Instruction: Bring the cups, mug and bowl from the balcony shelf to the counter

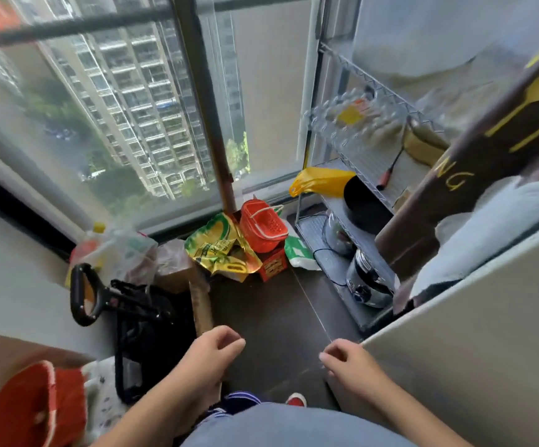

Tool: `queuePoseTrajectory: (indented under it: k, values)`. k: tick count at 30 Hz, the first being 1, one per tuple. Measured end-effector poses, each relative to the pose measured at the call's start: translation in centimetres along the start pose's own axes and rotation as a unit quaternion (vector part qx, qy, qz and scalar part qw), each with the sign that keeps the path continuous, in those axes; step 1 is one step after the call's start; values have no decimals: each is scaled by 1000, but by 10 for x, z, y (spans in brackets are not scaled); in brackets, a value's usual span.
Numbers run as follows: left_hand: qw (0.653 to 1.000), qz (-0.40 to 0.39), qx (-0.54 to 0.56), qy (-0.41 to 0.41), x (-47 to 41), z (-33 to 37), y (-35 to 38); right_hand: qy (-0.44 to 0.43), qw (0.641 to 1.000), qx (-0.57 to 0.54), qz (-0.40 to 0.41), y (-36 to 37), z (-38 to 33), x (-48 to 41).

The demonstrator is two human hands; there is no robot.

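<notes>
While both hands hang loosely curled and hold nothing, the left hand (216,345) sits above the dark floor (261,311) and the right hand (347,358) just beside a pale cabinet (455,350). Ahead on the right stands the wire balcony shelf (387,90), with blurred clear glassware (348,124) on an upper tier, and a black pot (363,201) and a steel cooker (368,282) lower down.

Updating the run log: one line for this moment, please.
left hand: empty, loosely curled | right hand: empty, loosely curled | wire shelf: ahead right, untouched | stage: nothing carried
</notes>
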State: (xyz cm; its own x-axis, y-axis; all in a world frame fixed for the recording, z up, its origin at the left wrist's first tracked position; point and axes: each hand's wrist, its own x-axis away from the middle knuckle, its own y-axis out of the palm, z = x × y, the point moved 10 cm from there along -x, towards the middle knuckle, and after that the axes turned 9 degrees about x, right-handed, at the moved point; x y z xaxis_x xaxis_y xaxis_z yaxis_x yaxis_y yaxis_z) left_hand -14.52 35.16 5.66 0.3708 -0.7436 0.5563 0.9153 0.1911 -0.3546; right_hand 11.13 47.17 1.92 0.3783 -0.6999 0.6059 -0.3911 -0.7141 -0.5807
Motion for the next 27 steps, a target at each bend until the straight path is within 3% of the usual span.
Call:
queuePoseTrajectory:
  k: [7,14,19,27]
  values:
    - [983,-60,-10,173,-65,161,-6,-88,985,-68,131,-111,-107,-9]
    - [930,-168,33,324,-102,332,7,-120,938,-133,297,-226,-163,-2]
    - [867,-239,53,435,-98,452,7,-136,879,-164,426,-306,-202,19]
    - [733,-300,71,606,-35,620,-8,-203,774,-103,591,-430,-284,95]
